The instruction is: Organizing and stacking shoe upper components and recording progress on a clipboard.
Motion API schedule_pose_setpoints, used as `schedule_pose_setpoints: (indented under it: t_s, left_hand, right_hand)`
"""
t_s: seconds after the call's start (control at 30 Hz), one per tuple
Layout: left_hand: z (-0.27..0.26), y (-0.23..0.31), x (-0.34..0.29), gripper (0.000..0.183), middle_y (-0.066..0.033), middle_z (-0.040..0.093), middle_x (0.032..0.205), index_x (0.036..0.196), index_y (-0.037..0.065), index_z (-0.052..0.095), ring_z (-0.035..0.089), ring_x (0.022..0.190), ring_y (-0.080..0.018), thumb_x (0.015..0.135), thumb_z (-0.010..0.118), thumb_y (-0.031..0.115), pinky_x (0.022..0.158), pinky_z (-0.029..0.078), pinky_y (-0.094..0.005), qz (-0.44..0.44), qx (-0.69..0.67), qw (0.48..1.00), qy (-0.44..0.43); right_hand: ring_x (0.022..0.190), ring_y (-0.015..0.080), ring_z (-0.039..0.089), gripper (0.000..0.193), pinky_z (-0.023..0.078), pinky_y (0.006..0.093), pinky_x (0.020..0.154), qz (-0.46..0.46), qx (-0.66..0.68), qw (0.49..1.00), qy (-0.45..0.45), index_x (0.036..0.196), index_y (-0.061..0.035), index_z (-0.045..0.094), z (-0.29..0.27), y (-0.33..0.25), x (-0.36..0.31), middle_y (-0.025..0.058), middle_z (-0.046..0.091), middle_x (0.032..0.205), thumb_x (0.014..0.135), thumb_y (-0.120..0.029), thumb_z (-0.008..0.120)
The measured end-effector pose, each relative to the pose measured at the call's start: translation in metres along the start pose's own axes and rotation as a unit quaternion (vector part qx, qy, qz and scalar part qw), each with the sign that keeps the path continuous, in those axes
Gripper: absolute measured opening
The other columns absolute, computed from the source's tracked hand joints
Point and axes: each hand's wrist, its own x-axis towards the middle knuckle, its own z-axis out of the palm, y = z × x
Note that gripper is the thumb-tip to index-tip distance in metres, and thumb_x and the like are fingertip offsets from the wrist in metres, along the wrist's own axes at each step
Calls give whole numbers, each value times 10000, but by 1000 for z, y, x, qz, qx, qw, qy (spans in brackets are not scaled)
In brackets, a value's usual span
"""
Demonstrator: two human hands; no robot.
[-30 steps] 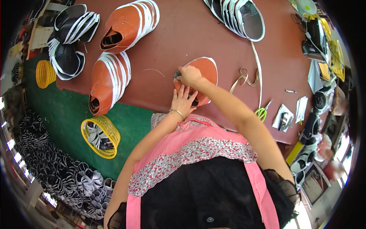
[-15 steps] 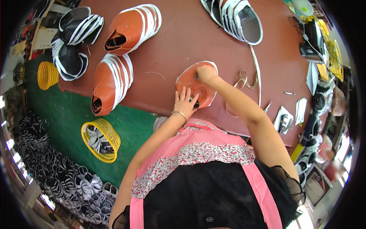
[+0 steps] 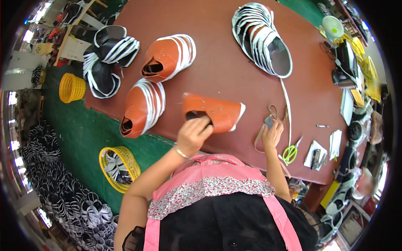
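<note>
An orange leather shoe upper [image 3: 220,109] with white edging and metal eyelets is lifted over the table, tilted on its side. My left hand [image 3: 195,136] pinches it at the dark collar opening. To the right, my right hand [image 3: 273,134] is closed around a small grey block [image 3: 268,122] close to the tabletop. A loop of tan cord [image 3: 273,111] lies right beside that hand. Scissors with lime-green handles [image 3: 289,154] rest just to its right.
Two stacks of orange uppers [image 3: 167,56] [image 3: 136,108] lie left on the brown table [image 3: 217,46], near black uppers [image 3: 102,79]. Another fanned stack [image 3: 261,42] stands at the back. Yellow baskets [image 3: 72,88] [image 3: 135,163] are on the green floor. Papers [image 3: 334,144] lie right.
My right hand has left the upper and moved right, down beside the cord, with the grey block. My left hand has raised and turned the upper, which lay flat. The scissors are now uncovered.
</note>
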Motion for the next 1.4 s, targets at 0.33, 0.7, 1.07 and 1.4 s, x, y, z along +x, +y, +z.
schedule_pose_setpoints:
  t_s: [0.33, 0.7, 1.07, 1.4]
  left_hand:
    - [-67, -231, 32, 270, -159, 625, 1301, 1091, 105, 647, 652, 1001, -289, 831, 717, 102, 837, 506, -441, -91, 156, 977, -115]
    - [-60, -319, 43, 647, -192, 595, 1271, 1174, 38, 671, 640, 1077, -375, 697, 909, 405, 932, 537, -455, -174, -46, 977, -110]
    - [40, -327, 93, 764, -129, 490, 1537, 1507, 40, 453, 471, 1411, -276, 1043, 418, 646, 1144, 406, -442, -545, -665, 485, -159]
    - [-183, -201, 18, 375, -278, 680, 758, 760, 11, 695, 687, 717, -467, 1015, 545, 241, 690, 557, -561, -174, 60, 836, -517]
  right_hand:
    - [1166, 330, 611, 298, 507, 468, 998, -6, 404, 838, -367, 1235, -66, 626, 104, -277, 41, 132, 662, 1221, 973, -199, 680]
    - [1449, 259, 390, 833, 324, 451, 1167, 321, 689, 538, -365, 1577, -33, 346, 190, -425, 195, 155, 457, 1562, 993, -581, 579]
    - [1236, 227, 570, 672, 437, 385, 1078, 109, 684, 665, -281, 1444, -29, 459, -27, -362, 209, 128, 617, 1288, 892, -222, 790]
    - [913, 392, 711, 429, 531, 462, 835, 135, 387, 909, -81, 1232, -42, 608, 67, -277, 154, 220, 733, 985, 980, -385, 667]
